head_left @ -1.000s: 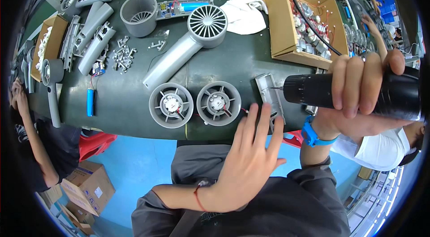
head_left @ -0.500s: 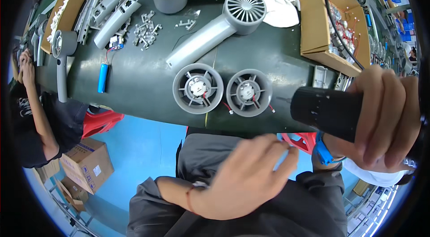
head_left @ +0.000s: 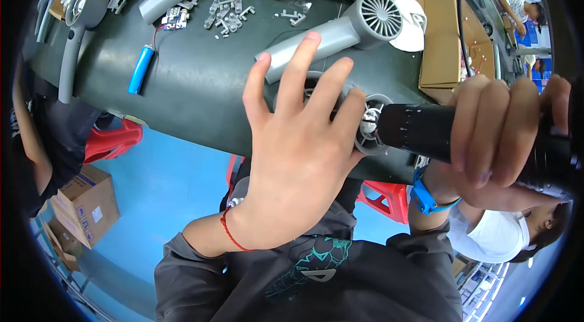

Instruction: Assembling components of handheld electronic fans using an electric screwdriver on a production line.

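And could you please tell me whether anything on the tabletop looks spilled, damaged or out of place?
I see no clear damage. The small grey plastic pieces look untidy: they lie in a loose heap on the dark green tabletop, with a few strays to its right, and no tray holds them.

Bright, even, cool-white illumination. Faint sheen on table (head_left: pixel 188 88); cloth (head_left: pixel 406 25) reads near-white, little detail. Left hand (head_left: pixel 298 158) well lit, reasonably sharp. Fisheye distortion marked: table edge bows, corners drop to black, bluish fringe at rim. Rails (head_left: pixel 486 290), lower right, glare; far-right background soft.
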Motion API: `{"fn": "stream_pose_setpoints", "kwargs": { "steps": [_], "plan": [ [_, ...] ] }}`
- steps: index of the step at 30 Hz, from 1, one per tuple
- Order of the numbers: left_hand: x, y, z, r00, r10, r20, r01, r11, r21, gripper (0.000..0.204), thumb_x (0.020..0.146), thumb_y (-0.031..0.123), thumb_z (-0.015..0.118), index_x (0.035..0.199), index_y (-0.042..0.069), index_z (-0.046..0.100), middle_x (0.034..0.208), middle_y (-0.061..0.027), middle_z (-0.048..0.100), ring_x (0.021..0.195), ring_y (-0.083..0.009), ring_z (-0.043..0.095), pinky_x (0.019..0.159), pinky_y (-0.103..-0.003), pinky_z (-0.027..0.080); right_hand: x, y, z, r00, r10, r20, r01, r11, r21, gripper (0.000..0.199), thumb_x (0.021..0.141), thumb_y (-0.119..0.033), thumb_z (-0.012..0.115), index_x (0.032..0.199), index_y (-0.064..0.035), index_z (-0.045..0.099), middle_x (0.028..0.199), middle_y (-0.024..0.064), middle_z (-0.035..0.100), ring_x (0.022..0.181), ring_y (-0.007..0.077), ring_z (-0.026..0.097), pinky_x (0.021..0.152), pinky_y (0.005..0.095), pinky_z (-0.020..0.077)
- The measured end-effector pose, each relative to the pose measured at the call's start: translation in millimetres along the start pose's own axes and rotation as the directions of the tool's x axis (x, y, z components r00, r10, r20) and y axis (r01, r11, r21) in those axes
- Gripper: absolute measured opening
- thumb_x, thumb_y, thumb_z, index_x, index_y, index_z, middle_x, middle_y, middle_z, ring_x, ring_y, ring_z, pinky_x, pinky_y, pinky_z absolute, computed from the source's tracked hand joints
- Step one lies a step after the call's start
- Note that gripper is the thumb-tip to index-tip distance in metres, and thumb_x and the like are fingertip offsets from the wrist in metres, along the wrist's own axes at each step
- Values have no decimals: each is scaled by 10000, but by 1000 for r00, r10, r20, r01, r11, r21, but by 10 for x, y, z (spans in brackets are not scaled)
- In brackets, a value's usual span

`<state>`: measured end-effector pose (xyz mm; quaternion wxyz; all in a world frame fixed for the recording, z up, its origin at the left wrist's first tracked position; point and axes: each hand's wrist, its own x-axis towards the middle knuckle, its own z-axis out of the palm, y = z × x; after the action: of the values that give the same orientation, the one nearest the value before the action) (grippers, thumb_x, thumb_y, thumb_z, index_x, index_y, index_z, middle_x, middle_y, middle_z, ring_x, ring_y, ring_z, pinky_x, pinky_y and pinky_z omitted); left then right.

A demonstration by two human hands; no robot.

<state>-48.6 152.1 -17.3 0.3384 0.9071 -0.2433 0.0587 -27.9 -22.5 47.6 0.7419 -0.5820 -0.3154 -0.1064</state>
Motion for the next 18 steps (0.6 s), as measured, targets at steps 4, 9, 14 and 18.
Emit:
{"fn": "stream_pose_setpoints", "kwargs": {
  "steps": [4,9,14,18],
  "plan": [
    [8,2,28,1000,-23,-15,22,1000,-9,571,519,205,897,1029,119,656,1293,-34,542,1365,-328,389,1101,-563,234,-25,-56,-6,1000,14,7,-14,998,-55,434,917,-454,656,1070,-101,456,651,-45,576,463,29,553,438,141,481],
    [14,-14,70,998,15,-67,-18,999,-48,392,582,125,801,933,42,645,1217,-90,536,1339,-341,404,1089,-634,241,-75,120,22,985,-175,-13,174,983,-55,398,928,-422,656,1070,-104,462,674,-46,584,503,26,572,501,138,485],
    [36,-8,93,996,26,-86,-31,998,-51,301,627,101,748,903,37,644,1190,-100,538,1320,-340,426,1088,-630,247,9,-68,-133,990,-134,34,135,990,-45,394,935,-414,647,1068,-94,460,668,-47,576,501,23,572,488,135,487],
    [21,-17,85,995,21,-95,-25,998,-50,246,652,87,718,879,36,640,1158,-104,541,1299,-337,451,1084,-629,256,-26,117,104,985,-125,-117,127,992,12,391,938,-404,647,1052,-82,457,656,-46,574,490,24,572,484,126,493]
  ]
}}
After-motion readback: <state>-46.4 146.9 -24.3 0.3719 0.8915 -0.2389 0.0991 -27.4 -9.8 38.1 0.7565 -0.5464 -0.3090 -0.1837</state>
